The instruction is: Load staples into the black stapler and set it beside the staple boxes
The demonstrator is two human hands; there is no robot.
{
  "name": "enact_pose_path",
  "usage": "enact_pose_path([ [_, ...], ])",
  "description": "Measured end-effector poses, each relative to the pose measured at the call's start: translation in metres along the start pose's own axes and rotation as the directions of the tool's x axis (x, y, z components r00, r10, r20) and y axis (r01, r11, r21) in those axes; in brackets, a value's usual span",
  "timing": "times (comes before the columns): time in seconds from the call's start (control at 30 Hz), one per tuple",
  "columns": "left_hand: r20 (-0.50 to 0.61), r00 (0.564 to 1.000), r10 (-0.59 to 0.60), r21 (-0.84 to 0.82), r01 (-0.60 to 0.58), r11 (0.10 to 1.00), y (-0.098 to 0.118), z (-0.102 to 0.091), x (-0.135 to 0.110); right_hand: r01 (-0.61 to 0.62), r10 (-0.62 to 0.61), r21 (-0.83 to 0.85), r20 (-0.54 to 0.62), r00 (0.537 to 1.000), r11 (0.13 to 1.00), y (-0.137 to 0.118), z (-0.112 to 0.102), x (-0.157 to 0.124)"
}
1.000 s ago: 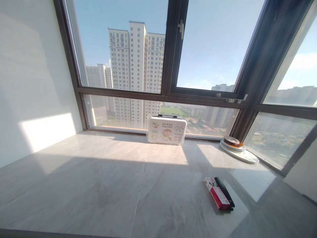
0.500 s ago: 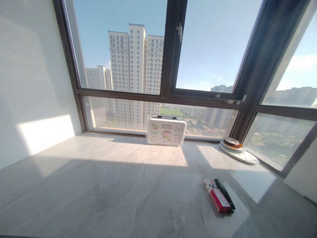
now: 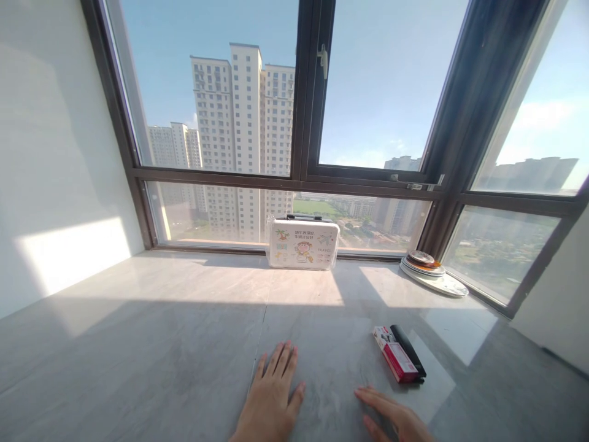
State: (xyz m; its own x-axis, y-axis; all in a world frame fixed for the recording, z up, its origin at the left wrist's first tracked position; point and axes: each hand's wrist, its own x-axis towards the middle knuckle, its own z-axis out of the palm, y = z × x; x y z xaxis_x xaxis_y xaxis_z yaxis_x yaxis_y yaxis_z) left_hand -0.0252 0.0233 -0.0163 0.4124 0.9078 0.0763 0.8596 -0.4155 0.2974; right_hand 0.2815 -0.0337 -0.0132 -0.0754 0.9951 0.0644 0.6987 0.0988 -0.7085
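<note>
My left hand (image 3: 272,396) is stretched out palm down over the grey marbled sill (image 3: 161,356), fingers extended and holding nothing. At the lower right my right hand (image 3: 391,414) comes in from the bottom edge, fingers apart and empty; part of it is cut off by the frame. Just beyond the right hand lies a red and white box (image 3: 396,357), with a black stapler-like object (image 3: 408,351) along its right side. Neither hand visibly touches these two things.
A white carry case (image 3: 304,245) with cartoon prints and a black handle stands against the window, in clear wrapping. Stacked plates (image 3: 435,276) sit in the right window corner. A white wall (image 3: 59,184) bounds the left, and dark window frames (image 3: 294,182) the back.
Both hands have come into view from the bottom edge. The whole scene has shifted slightly left in the picture; the box, case and plates keep their places on the sill.
</note>
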Motion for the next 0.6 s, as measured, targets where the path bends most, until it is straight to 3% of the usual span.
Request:
enact_pose_path([
  [0.07,-0.011,1.000,-0.004,0.023,0.004,1.000,-0.001,0.007,0.004,-0.119,0.133,0.074,-0.227,0.965,0.990,0.022,-0.027,0.007],
  [0.13,-0.021,1.000,0.000,0.026,0.001,1.000,-0.003,0.013,0.005,-0.191,0.184,0.027,-0.423,0.887,0.981,0.044,-0.057,0.017],
  [0.2,-0.036,0.999,-0.001,0.029,0.002,1.000,-0.005,0.016,0.004,-0.222,0.187,-0.010,-0.498,0.847,0.975,0.064,-0.083,0.030],
  [0.27,-0.056,0.998,0.002,0.032,0.000,0.999,-0.006,0.018,0.003,-0.215,0.214,0.047,-0.440,0.872,0.975,0.078,-0.096,0.044],
  [0.37,-0.074,0.997,0.006,0.036,-0.004,0.999,-0.006,0.020,0.003,-0.257,0.302,0.205,-0.231,0.925,0.944,0.086,-0.091,0.060],
  [0.47,-0.074,0.997,0.010,0.041,-0.007,0.999,-0.007,0.021,0.004,-0.299,0.332,0.306,-0.060,0.942,0.904,0.077,-0.070,0.068],
  [0.6,-0.078,0.997,0.010,0.046,-0.006,0.999,-0.006,0.022,0.005,-0.235,0.256,0.362,-0.012,0.966,0.902,0.048,-0.029,0.074],
])
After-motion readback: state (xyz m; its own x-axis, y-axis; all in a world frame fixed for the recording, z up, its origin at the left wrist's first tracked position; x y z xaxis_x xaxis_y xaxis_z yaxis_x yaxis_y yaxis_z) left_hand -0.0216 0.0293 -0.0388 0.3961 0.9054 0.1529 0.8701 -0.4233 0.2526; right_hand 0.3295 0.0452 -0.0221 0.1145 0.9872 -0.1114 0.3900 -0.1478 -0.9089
